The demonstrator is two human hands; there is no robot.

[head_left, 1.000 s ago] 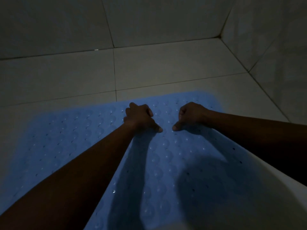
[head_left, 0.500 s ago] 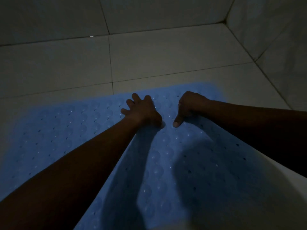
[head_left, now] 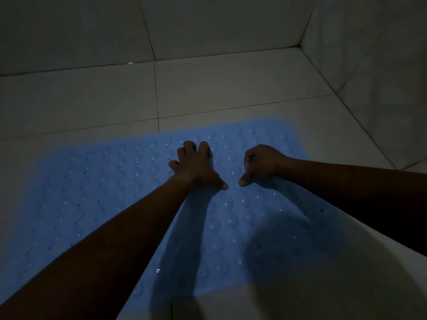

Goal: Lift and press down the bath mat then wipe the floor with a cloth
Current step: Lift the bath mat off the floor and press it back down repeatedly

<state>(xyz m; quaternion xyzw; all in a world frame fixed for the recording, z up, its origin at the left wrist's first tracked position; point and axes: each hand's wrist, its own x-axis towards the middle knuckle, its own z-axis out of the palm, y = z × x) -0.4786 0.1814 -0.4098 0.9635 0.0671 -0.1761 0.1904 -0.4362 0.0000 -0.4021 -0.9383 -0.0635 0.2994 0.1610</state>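
Left grip (head_left: 196, 168) has changed from a fist with the thumb out to fingers spread. Right grip (head_left: 262, 163) is unchanged, and both sit on the same patch as before. Left grip is open, palm down, with splayed fingers pressing on the light-blue rubbery bath mat with rows of round bumps (head_left: 92, 192), holding nothing. Right grip has its fingers curled under and nothing in them, thumb tip planted on the mat just beside the left thumb. The mat lies flat on the pale tiled floor (head_left: 231, 88), its far edge short of the wall corner; lighting is dim. My read: this is the press-down step, at the far middle of the mat. The wide stretch to the left likely still needs pressing. Wiping hasn't started, and no cloth is in view.
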